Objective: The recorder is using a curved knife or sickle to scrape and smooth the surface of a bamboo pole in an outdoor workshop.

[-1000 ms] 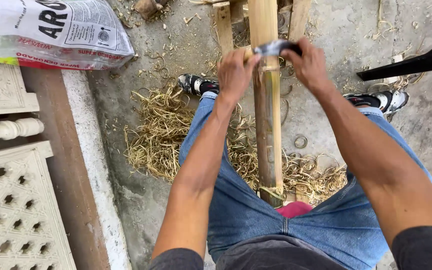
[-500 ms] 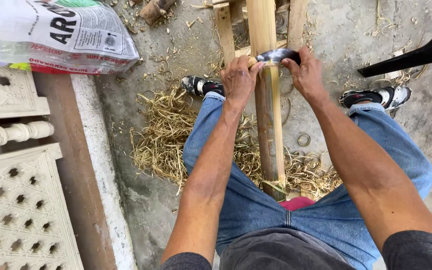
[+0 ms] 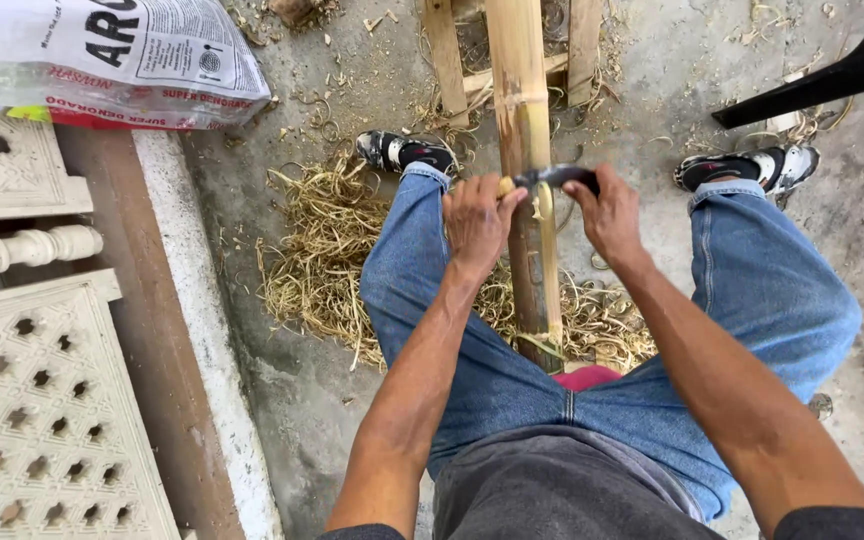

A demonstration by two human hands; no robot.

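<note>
A long bamboo pole runs from between my knees away across the concrete floor. Across it lies a dark metal blade with a grip at each end. My left hand is closed on the left grip and my right hand on the right grip, both at about mid-pole. A pale strip of shaved bamboo curls down below the blade. I sit with blue-jeaned legs either side of the pole.
A heap of straw-like shavings lies under my left leg. Wooden slats flank the pole at the top. A printed white sack lies top left, carved white panels at left, a black chair leg top right.
Both hands have drawn the blade along the pole toward my body, from near the far node to mid-pole. A strip has peeled off below the blade.
</note>
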